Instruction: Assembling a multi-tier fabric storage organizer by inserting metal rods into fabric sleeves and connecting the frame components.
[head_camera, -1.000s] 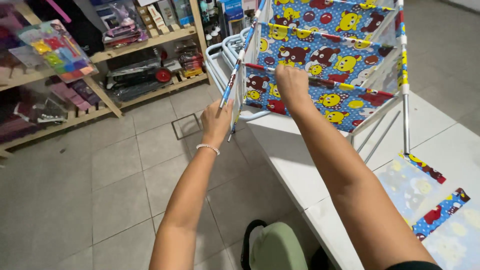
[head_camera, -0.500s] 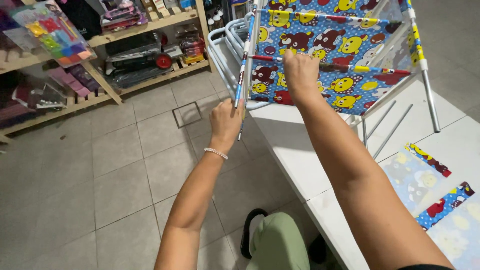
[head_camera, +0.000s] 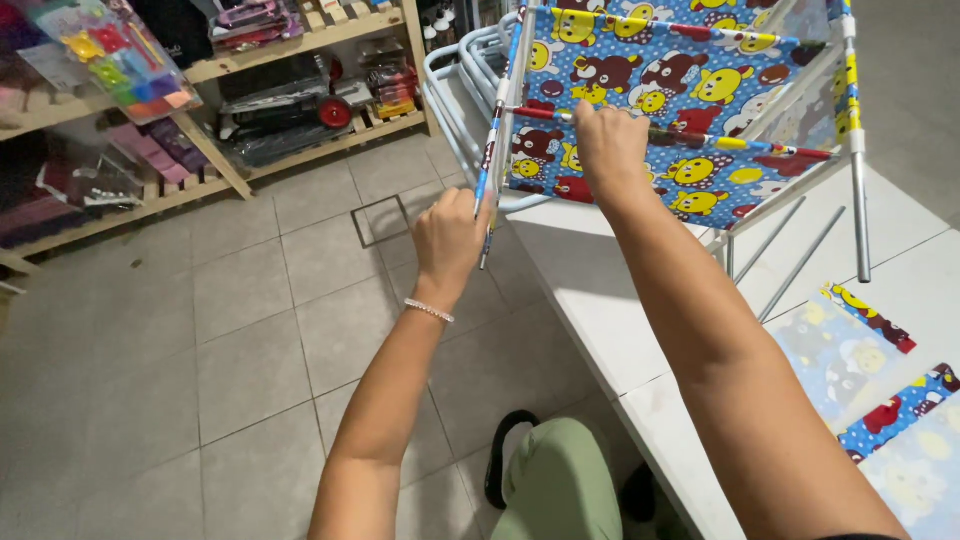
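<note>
L hand (head_camera: 452, 232) has fingers wrapped tight round the lower end of a metal rod (head_camera: 497, 150) w/ blue trim, at the frame's left edge. R hand (head_camera: 610, 148) fingers pinch shut on the printed fabric panel (head_camera: 690, 90) along its cross rod. Frame stands on the white surface (head_camera: 610, 320), just above the tiled floor (head_camera: 250, 340) edge.

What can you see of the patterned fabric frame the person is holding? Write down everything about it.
The fabric frame has blue cloth printed with yellow and brown cartoon bears, stretched over thin silver metal poles. It stands tilted on the white table, hanging over the near edge, with bare legs showing at the right. The left hand grips the lower end of a corner pole; the right hand holds a crossbar wrapped in the same cloth.
</note>
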